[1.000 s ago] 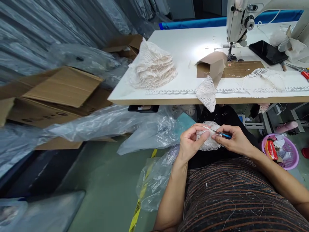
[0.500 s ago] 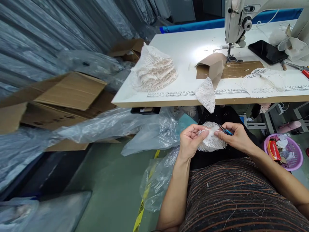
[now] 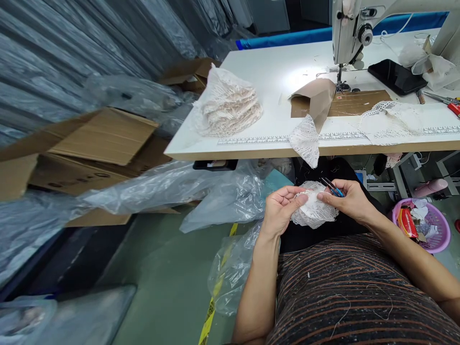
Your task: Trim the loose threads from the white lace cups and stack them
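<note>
Over my lap, a bunched piece of white lace [image 3: 313,209] is stretched between both hands. My left hand [image 3: 282,207] pinches its left edge between thumb and fingers. My right hand [image 3: 345,199] is closed too, its thumb pressing on the lace's right side. Within that same hand sit small blue-handled thread snips [image 3: 335,188], their dark tips pointing up and left. Part of the snips is hidden by the fingers. Above my hands, another lace piece [image 3: 305,142] hangs over the table's front edge from under a folded brown paper [image 3: 321,96].
A sewing machine [image 3: 344,43] stands on the white table [image 3: 276,72]. A stack of lace [image 3: 230,103] lies at the left, a black phone [image 3: 397,76] and red-handled scissors [image 3: 453,108] at the right. Below are a pink basket [image 3: 445,230], cardboard boxes [image 3: 104,136] and plastic sheeting [image 3: 230,203].
The snips in my right hand have tilted more upright, and their tips stand clearer of the lace. The lace has turned slightly, with my left hand shifted a little left.
</note>
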The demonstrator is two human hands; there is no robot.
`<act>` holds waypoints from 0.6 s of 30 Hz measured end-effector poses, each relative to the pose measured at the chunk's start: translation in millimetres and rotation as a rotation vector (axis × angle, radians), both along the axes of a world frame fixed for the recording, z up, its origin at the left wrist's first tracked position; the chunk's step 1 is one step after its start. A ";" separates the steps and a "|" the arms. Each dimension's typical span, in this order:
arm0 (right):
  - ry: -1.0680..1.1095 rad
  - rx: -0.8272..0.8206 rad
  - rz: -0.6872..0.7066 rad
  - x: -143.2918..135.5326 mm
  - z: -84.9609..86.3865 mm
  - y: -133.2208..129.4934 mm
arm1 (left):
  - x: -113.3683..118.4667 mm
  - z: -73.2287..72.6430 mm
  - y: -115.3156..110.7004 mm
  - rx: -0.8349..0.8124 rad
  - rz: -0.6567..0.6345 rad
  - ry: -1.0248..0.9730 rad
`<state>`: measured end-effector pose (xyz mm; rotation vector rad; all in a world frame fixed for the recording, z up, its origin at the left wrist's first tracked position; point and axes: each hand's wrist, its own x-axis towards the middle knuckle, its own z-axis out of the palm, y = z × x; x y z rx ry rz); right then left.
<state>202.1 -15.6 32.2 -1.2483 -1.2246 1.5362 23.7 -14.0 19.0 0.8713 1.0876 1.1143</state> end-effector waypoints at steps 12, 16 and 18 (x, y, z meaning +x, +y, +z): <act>-0.209 0.349 -0.012 4.6 -9.0 -10.6 | -6.7 -15.1 2.3 0.245 0.077 0.106; -0.130 0.248 -0.018 4.9 -7.3 -8.6 | -8.4 -17.7 2.1 0.254 0.072 0.109; -0.075 0.161 -0.028 3.3 -3.9 -5.4 | -8.0 -16.2 2.0 0.227 0.069 0.102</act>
